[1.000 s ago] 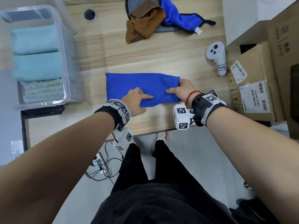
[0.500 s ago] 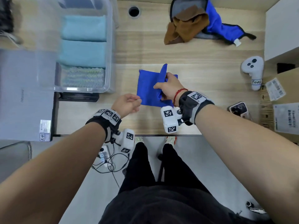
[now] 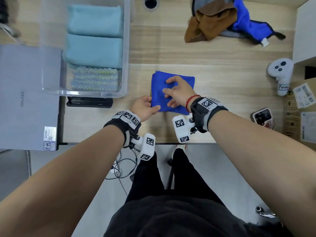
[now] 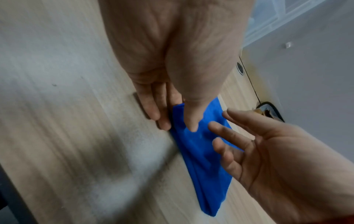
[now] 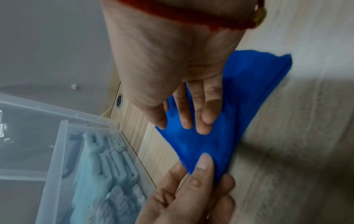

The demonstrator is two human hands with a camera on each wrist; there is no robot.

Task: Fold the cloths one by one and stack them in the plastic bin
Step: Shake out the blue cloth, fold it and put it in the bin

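A blue cloth [image 3: 177, 82], folded into a thick square, lies on the wooden table near its front edge, just right of the clear plastic bin [image 3: 85, 95]. My left hand [image 3: 153, 107] pinches the cloth's near-left corner, thumb on top and fingers underneath, as the right wrist view shows around the blue cloth [image 5: 254, 94]. My right hand [image 3: 171, 88] lies on top of the cloth with its fingers straight and spread. In the bin sit two folded light-blue cloths [image 3: 94, 47] and a knitted pastel one [image 3: 95, 80]. Loose brown, grey and blue cloths [image 3: 213, 23] are heaped at the back right.
A white controller [image 3: 280, 74] lies to the right, with a phone [image 3: 262, 116] and cardboard boxes [image 3: 306, 117] nearer the right edge. A grey flat box [image 3: 25, 100] and a black device [image 3: 89, 103] sit left of the cloth. The table edge [image 3: 102, 143] runs close below my wrists.
My right hand has finished bringing the cloth's right end over to the left and now lies flat on the square. My left hand has moved in and taken the near-left corner.
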